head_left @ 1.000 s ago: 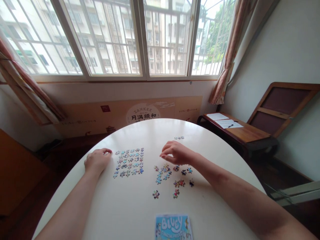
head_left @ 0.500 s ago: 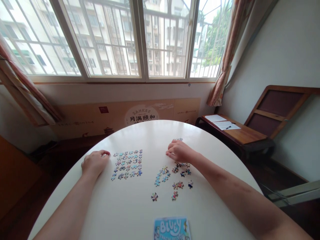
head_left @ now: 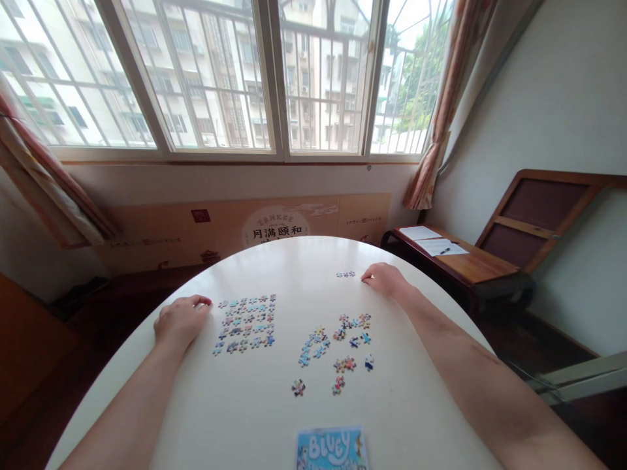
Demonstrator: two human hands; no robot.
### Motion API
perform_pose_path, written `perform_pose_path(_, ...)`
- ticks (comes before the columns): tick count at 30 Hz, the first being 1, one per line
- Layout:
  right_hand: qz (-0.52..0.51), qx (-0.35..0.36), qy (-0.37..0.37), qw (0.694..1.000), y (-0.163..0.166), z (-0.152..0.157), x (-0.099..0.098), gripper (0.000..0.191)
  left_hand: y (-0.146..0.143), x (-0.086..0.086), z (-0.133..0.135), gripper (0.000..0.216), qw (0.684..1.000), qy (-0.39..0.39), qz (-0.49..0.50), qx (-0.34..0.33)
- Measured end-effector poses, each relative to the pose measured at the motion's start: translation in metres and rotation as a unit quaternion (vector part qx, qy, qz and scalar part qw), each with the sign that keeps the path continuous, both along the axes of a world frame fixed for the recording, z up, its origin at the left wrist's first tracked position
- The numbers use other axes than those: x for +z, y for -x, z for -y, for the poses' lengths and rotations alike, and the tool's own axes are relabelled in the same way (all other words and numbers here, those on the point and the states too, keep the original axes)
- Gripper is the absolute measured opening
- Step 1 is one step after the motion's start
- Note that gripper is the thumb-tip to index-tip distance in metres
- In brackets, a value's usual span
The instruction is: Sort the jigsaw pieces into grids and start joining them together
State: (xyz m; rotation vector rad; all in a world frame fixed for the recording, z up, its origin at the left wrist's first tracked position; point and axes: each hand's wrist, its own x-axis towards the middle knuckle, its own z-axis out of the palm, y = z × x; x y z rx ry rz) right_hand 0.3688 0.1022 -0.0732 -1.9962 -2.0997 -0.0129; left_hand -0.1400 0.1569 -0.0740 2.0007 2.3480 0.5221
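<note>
Puzzle pieces lie on a round white table (head_left: 274, 418). A grid of separated pieces (head_left: 245, 324) sits left of centre, and my left hand (head_left: 180, 321) rests beside it with fingers curled on the tabletop. A loose scatter of pieces (head_left: 337, 346) lies right of centre. My right hand (head_left: 385, 279) rests farther back on the right, fingers pinched together, close to a small joined strip of pieces (head_left: 345, 274). I cannot make out whether it holds a piece. A blue puzzle box (head_left: 332, 449) lies at the near edge.
A barred window (head_left: 274, 72) with curtains fills the far wall, and a printed cardboard panel (head_left: 245, 228) leans below it. At the right a dark wooden bench (head_left: 465, 264) carries papers and a pen, with a wooden frame (head_left: 543, 219) leaning on the wall.
My right hand has moved from above the loose scatter back and to the right, ending beside the small joined strip. My left hand has stayed where it was.
</note>
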Motion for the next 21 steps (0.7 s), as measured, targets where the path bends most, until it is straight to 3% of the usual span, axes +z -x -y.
perform_pose_path(7,-0.02,-0.04,-0.032,0.998,0.001,-0.007,-0.012,0.026,0.0,0.0,0.0,0.034,1.0,-0.002,-0.002,0.002)
perform_pose_path(21,-0.045,-0.047,-0.044,0.997,0.001,-0.015,-0.021,0.026,-0.005,0.005,0.002,0.035,0.999,0.029,-0.02,0.028)
